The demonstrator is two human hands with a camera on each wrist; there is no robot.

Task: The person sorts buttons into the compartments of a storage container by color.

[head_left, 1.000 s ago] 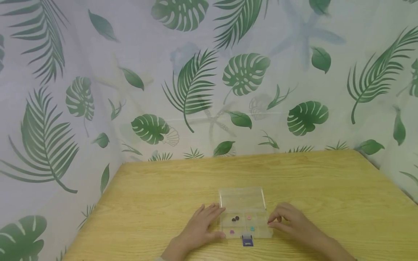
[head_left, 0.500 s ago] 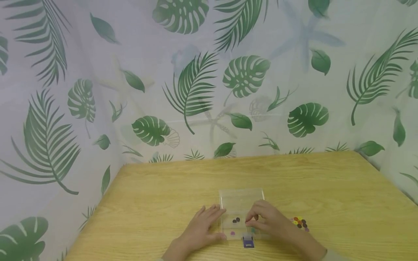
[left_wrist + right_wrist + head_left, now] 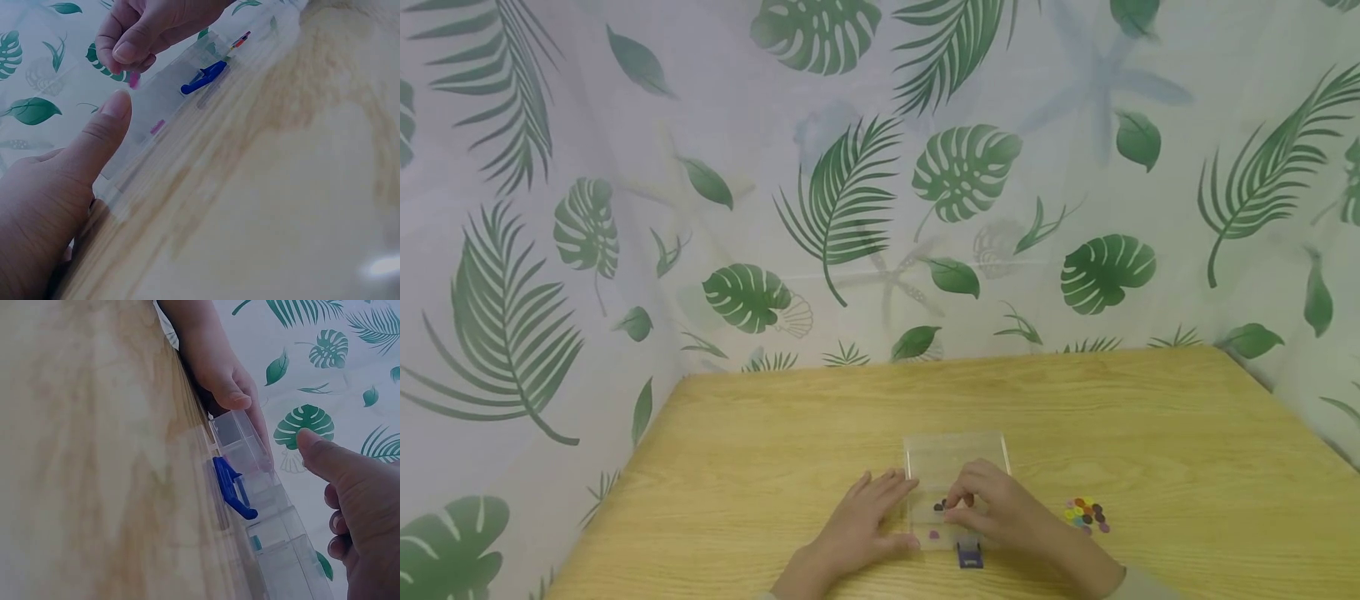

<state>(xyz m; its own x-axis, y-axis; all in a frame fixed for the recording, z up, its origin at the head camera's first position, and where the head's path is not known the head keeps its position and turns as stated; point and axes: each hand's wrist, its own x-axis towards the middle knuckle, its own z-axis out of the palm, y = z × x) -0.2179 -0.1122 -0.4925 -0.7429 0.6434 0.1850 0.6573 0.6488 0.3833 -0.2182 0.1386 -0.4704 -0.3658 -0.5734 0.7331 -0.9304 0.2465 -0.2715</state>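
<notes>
A clear plastic compartment box (image 3: 922, 523) lies with its lid (image 3: 951, 458) swung back and its blue latch (image 3: 970, 556) facing me. My left hand (image 3: 867, 521) rests along the box's left side, fingers spread fairly straight, thumb by the front corner. Over the compartments, my right hand (image 3: 992, 504) pinches a small pink button (image 3: 135, 79) between thumb and forefinger. Dark buttons (image 3: 938, 506) lie in the rear left compartment, partly behind the right fingertips. A purple button (image 3: 934, 535) sits in the front left one. The right hand covers the right compartments in the head view.
A loose heap of mixed coloured buttons (image 3: 1086, 513) lies on the wooden table (image 3: 775, 450), right of the box and close to the right forearm. Behind the table hangs a leaf-patterned cloth (image 3: 865, 183).
My right hand has travelled left from the box's right edge to above its middle and left compartments, uncovering the button heap. The left hand and the box have stayed put.
</notes>
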